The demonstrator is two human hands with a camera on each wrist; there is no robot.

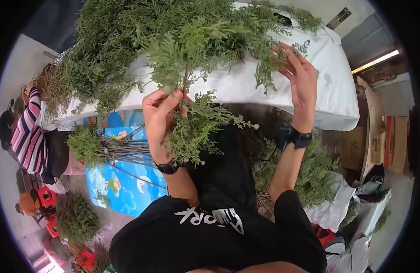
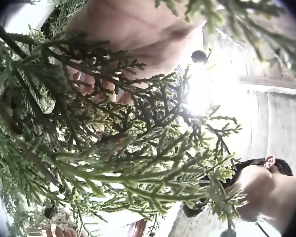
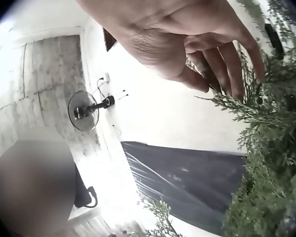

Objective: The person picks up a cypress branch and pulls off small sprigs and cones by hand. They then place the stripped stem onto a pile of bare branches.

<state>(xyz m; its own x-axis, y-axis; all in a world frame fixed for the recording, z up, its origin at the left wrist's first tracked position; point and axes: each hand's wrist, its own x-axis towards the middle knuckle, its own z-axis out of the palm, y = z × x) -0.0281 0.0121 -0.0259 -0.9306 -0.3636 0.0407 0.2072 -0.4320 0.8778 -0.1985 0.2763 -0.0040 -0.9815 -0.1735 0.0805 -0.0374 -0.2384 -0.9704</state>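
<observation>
Worktop [image 1: 337, 91] under a white cloth carried a big pile of cypress greenery [image 1: 114, 54], heaped along it within arm's reach. Bunch of sprigs [image 1: 192, 132] was held upright just in front of the pile, stems gathered so the fronds fanned above and below the grip. Left hand [image 1: 161, 113] gripped it, fingers clamped round the stems. Right hand [image 1: 302, 79] was at the pile's right end, fingers [image 3: 229, 64] loosely apart, touching fronds, probably feeling through them, holding nothing.

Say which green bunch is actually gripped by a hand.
The sprigs in the left hand, fingers curled round their stems. The right hand only touches the table pile; the mat bundle lies free.
</observation>
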